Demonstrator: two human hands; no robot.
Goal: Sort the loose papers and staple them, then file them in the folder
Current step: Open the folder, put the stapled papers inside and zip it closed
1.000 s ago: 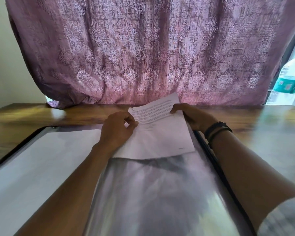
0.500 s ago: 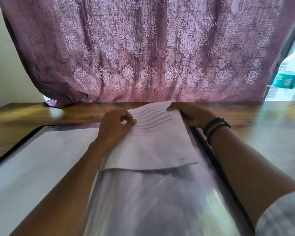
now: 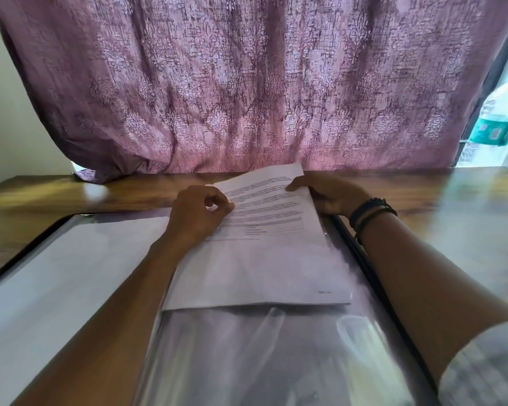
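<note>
An open folder with clear plastic sleeves lies flat in front of me. A set of printed white papers rests on its right half, partly inside a shiny clear sleeve. My left hand pinches the papers at their upper left edge. My right hand grips their upper right corner, which lifts a little off the table. The left half of the folder shows a plain white sheet under plastic. No stapler is in view.
The folder lies on a glossy wooden table. A purple patterned curtain hangs right behind the table's far edge. A clear water bottle with a teal label stands at the far right.
The papers have slid toward me, deeper along the clear sleeve, and their lower edge sits lower in view. Both hands keep their hold on the top edge.
</note>
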